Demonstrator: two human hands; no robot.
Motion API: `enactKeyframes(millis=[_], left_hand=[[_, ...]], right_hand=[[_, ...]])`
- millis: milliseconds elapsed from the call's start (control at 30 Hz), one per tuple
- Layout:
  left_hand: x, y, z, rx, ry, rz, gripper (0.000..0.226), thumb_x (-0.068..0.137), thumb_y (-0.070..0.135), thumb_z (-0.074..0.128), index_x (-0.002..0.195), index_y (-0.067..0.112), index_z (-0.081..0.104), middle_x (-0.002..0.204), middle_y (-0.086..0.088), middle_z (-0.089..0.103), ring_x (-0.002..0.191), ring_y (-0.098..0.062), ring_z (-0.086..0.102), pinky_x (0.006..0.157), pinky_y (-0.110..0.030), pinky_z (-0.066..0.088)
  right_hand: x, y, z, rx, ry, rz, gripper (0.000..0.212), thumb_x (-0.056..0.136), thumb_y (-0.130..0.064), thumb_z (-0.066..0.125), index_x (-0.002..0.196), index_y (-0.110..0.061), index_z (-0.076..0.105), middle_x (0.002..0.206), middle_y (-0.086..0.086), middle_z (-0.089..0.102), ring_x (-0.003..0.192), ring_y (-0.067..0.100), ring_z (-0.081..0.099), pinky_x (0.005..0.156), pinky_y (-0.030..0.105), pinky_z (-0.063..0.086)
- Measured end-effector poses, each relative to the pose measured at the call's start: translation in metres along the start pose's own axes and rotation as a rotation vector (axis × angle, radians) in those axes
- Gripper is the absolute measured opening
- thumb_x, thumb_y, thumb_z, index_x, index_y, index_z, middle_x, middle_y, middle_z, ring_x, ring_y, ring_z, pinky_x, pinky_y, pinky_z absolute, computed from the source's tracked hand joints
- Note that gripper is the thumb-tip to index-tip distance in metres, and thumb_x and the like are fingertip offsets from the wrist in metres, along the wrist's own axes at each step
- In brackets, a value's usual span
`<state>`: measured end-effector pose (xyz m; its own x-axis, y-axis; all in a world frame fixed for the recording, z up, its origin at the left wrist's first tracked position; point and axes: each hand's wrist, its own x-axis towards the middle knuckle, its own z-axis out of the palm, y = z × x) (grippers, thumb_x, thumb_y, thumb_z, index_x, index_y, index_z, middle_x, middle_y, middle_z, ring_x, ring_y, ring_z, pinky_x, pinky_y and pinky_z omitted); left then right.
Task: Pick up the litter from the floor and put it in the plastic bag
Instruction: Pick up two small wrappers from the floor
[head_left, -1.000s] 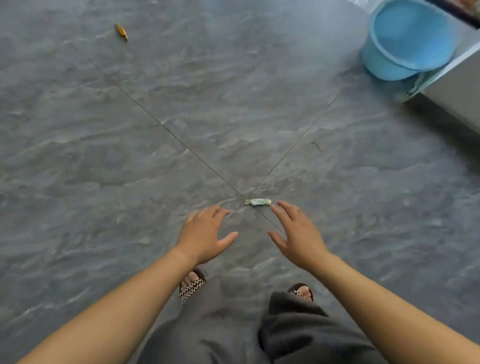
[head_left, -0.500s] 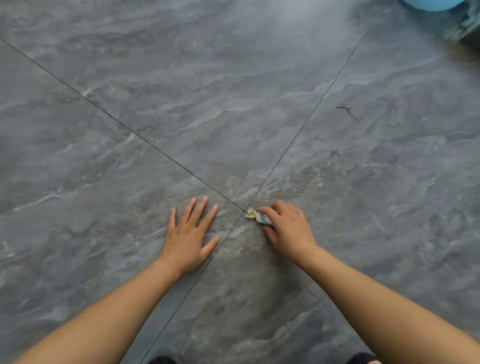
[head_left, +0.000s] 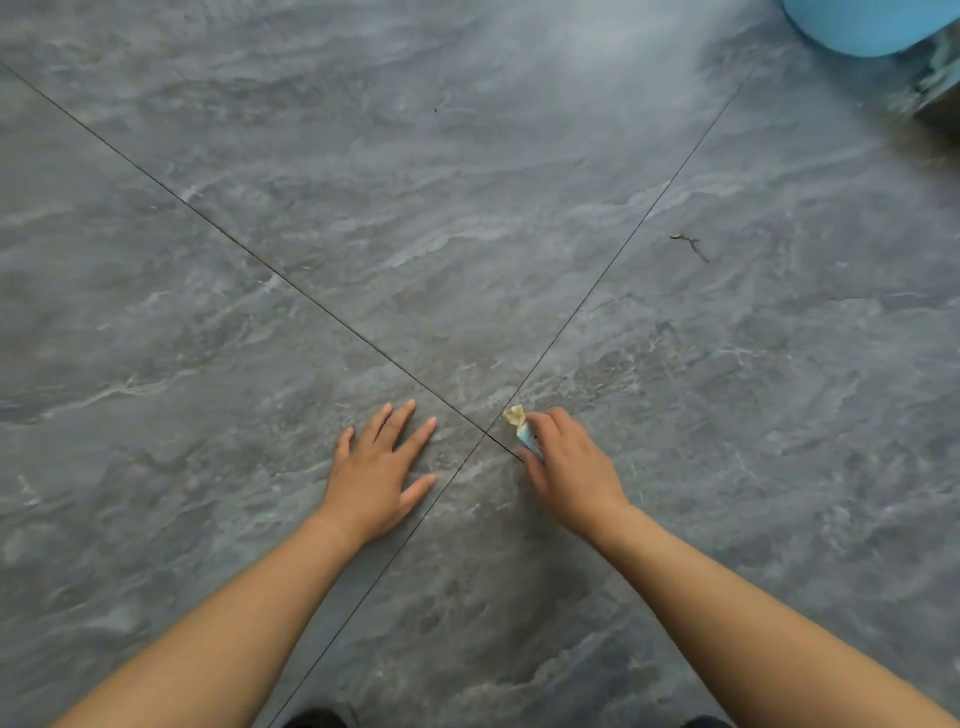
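A small candy wrapper (head_left: 521, 425), pale yellow at one end and light blue at the other, is pinched in the fingers of my right hand (head_left: 569, 467), just where four grey floor tiles meet. Its yellow end sticks up past my fingertips. My left hand (head_left: 382, 470) lies flat on the floor to the left of the tile joint, fingers spread, holding nothing. No plastic bag shows in this view.
A thin dark twig (head_left: 690, 245) lies on the tile to the upper right. The lower part of a light blue bucket (head_left: 862, 28) shows at the top right corner, with a dark object (head_left: 940, 98) beside it. Grey marbled tiles fill the view.
My right hand went from open above the wrapper to closed on it and has tilted it upward. My left hand came down flat on the floor. The view dropped closer to the floor.
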<state>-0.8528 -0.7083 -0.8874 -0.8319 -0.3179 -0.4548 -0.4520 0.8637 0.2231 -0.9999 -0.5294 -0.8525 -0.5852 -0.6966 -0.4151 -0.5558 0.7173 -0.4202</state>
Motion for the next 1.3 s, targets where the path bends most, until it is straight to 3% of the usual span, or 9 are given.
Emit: enactKeyframes(millis=[67,167,300,500,700,867,967,1133,1300], left_hand=[[-0.009,0.012,-0.047,0.011,-0.124,-0.04,0.065,0.088,0.062,0.032,0.145,0.035,0.019,0.154,-0.001,0.023,0.14,-0.021,0.022,0.105,-0.043,0.034],[-0.047,0.035,-0.144,-0.004,-0.031,-0.073,0.064,0.088,0.062,0.033,0.143,0.032,0.026,0.146,-0.003,0.036,0.134,-0.022,0.032,0.101,-0.043,0.037],[-0.131,0.08,-0.291,-0.091,0.053,-0.09,0.062,0.088,0.062,0.032,0.141,0.028,0.032,0.141,-0.002,0.042,0.129,-0.021,0.04,0.099,-0.041,0.037],[-0.267,0.168,-0.518,-0.269,0.156,-0.168,0.056,0.09,0.053,0.039,0.137,0.024,0.039,0.138,-0.001,0.046,0.126,-0.02,0.042,0.099,-0.041,0.04],[-0.359,0.236,-0.663,-0.324,0.207,-0.207,0.052,0.09,0.053,0.041,0.133,0.025,0.044,0.135,0.002,0.048,0.125,-0.019,0.043,0.098,-0.042,0.042],[-0.369,0.244,-0.708,-0.357,0.279,-0.294,0.059,0.085,0.062,0.033,0.132,0.028,0.044,0.136,0.004,0.047,0.126,-0.017,0.042,0.1,-0.045,0.039],[-0.353,0.23,-0.722,-0.365,0.277,-0.331,0.059,0.084,0.062,0.034,0.133,0.029,0.044,0.137,0.004,0.047,0.128,-0.017,0.04,0.104,-0.045,0.035],[-0.306,0.17,-0.758,-0.365,0.304,-0.324,0.061,0.083,0.061,0.036,0.132,0.026,0.045,0.137,0.002,0.047,0.129,-0.018,0.04,0.103,-0.042,0.035],[-0.268,0.089,-0.818,-0.35,0.317,-0.327,0.06,0.084,0.059,0.035,0.134,0.026,0.042,0.138,0.002,0.045,0.129,-0.019,0.039,0.102,-0.039,0.033]], right_hand=[[-0.005,-0.013,-0.04,-0.021,0.003,-0.044,0.045,0.095,-0.028,0.042,0.136,-0.013,0.032,0.126,0.007,0.043,0.104,0.029,0.051,0.07,0.036,0.041],[-0.026,-0.05,-0.125,-0.008,0.048,-0.074,0.048,0.096,-0.027,0.038,0.141,-0.017,0.024,0.123,0.006,0.044,0.092,0.03,0.054,0.064,0.035,0.041],[-0.092,-0.119,-0.252,0.111,0.13,-0.087,0.041,0.096,-0.026,0.039,0.136,-0.018,0.034,0.116,0.004,0.047,0.082,0.025,0.054,0.062,0.038,0.047],[-0.23,-0.224,-0.459,0.27,0.209,-0.103,0.039,0.095,-0.026,0.043,0.133,-0.019,0.039,0.121,0.005,0.049,0.091,0.024,0.056,0.069,0.037,0.047],[-0.323,-0.282,-0.624,0.282,0.302,-0.182,0.036,0.093,-0.025,0.048,0.128,-0.018,0.046,0.114,0.005,0.055,0.087,0.022,0.057,0.068,0.037,0.048],[-0.325,-0.302,-0.686,0.282,0.334,-0.218,0.033,0.092,-0.026,0.05,0.124,-0.02,0.049,0.105,-0.001,0.055,0.076,0.006,0.046,0.064,0.027,0.041],[-0.298,-0.326,-0.695,0.275,0.283,-0.243,0.031,0.092,-0.027,0.051,0.123,-0.021,0.05,0.105,-0.002,0.057,0.076,0.008,0.048,0.065,0.026,0.039],[-0.223,-0.383,-0.697,0.295,0.205,-0.258,0.029,0.09,-0.028,0.054,0.119,-0.024,0.053,0.1,-0.007,0.057,0.067,0.004,0.049,0.066,0.023,0.039],[-0.148,-0.445,-0.709,0.257,0.188,-0.251,0.027,0.088,-0.03,0.056,0.115,-0.025,0.054,0.101,-0.006,0.06,0.073,0.009,0.052,0.068,0.027,0.042]])
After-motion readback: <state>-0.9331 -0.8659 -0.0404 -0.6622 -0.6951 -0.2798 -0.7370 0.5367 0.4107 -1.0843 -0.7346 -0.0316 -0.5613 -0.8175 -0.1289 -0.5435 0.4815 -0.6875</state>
